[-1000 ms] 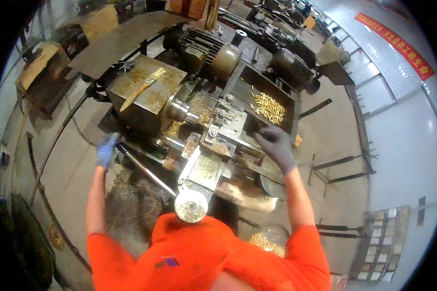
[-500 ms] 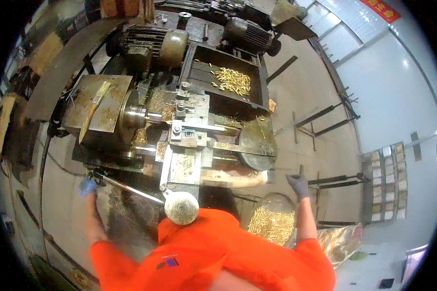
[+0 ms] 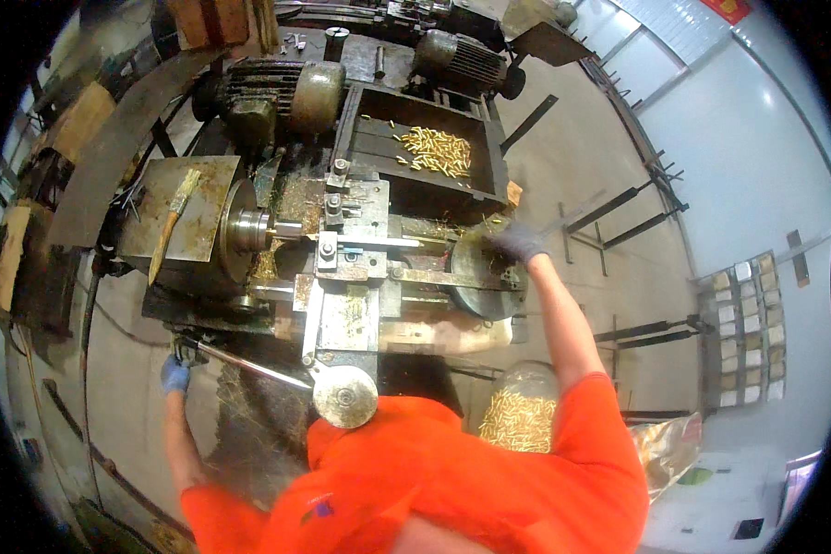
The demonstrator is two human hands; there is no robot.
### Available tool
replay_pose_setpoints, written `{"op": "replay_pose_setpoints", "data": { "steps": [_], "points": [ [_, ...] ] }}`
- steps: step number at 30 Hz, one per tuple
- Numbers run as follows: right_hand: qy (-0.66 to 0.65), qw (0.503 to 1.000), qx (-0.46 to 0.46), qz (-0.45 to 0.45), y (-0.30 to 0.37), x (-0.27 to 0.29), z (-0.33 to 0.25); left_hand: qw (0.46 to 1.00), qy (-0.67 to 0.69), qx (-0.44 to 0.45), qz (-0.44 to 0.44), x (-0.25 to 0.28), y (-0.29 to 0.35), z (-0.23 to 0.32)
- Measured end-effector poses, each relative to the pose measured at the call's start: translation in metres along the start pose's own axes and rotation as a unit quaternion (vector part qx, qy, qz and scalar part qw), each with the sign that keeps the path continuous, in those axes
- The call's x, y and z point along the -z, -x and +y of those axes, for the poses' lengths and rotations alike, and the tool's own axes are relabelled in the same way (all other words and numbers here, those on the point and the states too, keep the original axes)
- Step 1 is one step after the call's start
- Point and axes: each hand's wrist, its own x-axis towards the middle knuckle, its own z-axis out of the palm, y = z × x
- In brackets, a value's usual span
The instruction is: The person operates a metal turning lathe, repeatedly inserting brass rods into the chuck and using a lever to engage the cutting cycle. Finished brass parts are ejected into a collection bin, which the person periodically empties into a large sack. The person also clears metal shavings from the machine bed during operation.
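My left hand (image 3: 174,375), in a blue glove, is closed around the end of a long steel lever (image 3: 249,367) at the lower left of a lathe. My right hand (image 3: 519,243), in a grey glove, reaches forward and rests on the top rim of a round metal pan (image 3: 475,277) at the lathe's right end; what its fingers hold is hidden. Between my hands sit the chuck (image 3: 247,231), the tool carriage (image 3: 346,258) and a round handwheel (image 3: 344,395). My orange shirt fills the lower edge.
A dark tray (image 3: 379,138) behind the lathe holds several small brass parts (image 3: 434,152). A clear container of brass parts (image 3: 517,417) stands by my right elbow. A brush (image 3: 172,224) lies on the headstock cover. Two motors (image 3: 291,92) sit at the back, with metal stands (image 3: 619,208) on the floor at right.
My right hand rose from low beside the brass container up to the round pan. My left hand stayed by the lever. The view shifted slightly over the lathe.
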Motion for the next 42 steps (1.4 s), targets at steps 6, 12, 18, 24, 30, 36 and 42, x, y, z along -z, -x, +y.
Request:
{"op": "replay_pose_setpoints", "data": {
  "steps": [6, 12, 18, 24, 30, 36, 42],
  "points": [
    [-0.245, 0.969, -0.011, -0.016, -0.004, 0.007, -0.035, 0.951, 0.278, 0.098, -0.091, -0.017, 0.019, -0.055],
    [-0.075, 0.991, 0.061, -0.097, 0.039, 0.017, -0.047, 0.927, 0.341, 0.082, -0.132, -0.014, 0.037, -0.041],
    [-0.132, 0.990, 0.028, -0.035, 0.023, -0.009, -0.046, 0.936, 0.324, 0.058, -0.126, 0.004, 0.040, -0.054],
    [-0.341, 0.919, 0.162, 0.112, 0.034, -0.014, -0.068, 0.925, 0.379, 0.005, -0.028, 0.063, 0.043, -0.055],
    [-0.245, 0.957, 0.140, 0.071, 0.045, 0.005, -0.112, 0.960, 0.166, -0.115, 0.194, 0.194, 0.085, -0.019],
    [-0.137, 0.918, 0.336, 0.159, 0.064, 0.039, -0.193, 0.934, -0.006, -0.018, 0.358, 0.259, 0.115, -0.049],
    [-0.141, 0.867, 0.458, 0.140, 0.068, 0.036, -0.249, 0.922, -0.042, 0.146, 0.357, 0.218, 0.121, -0.106]
  ]
}}
